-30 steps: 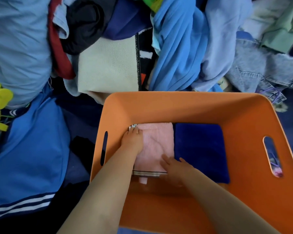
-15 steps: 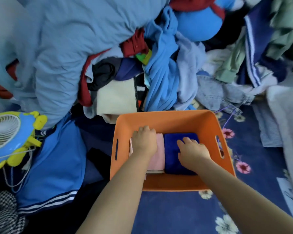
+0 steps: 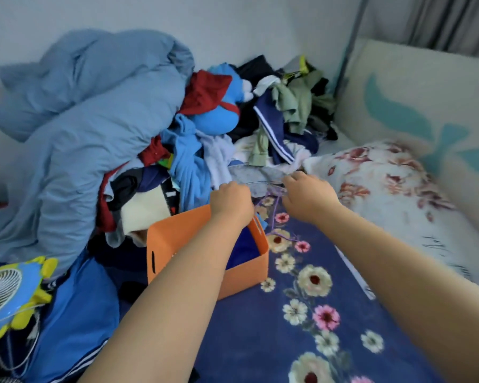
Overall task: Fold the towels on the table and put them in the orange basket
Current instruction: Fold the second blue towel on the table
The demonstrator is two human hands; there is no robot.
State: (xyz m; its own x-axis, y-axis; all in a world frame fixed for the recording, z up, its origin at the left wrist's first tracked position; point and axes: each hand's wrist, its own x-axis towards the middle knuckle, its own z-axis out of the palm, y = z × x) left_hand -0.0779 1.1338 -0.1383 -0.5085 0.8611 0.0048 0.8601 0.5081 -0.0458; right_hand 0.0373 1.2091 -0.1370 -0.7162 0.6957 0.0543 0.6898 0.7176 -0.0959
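Note:
The orange basket stands on the blue flowered sheet, tilted in view. A folded dark blue towel shows inside it; my left forearm hides the rest of the inside. My left hand hovers over the basket's far rim, fingers loosely curled, holding nothing I can see. Just right of the basket and beyond it, my right hand has its curled fingertips at the edge of a grey cloth at the foot of the clothes pile. I see no grip on the cloth.
A tall heap of clothes and a light blue duvet fill the left and back. A small yellow-blue fan lies at the left edge. A flowered pillow lies right. The blue flowered sheet spreads in front.
Both hands have come up out of the basket, off the pink and blue towels, and moved toward the clothes pile behind it. The view has pulled back and up.

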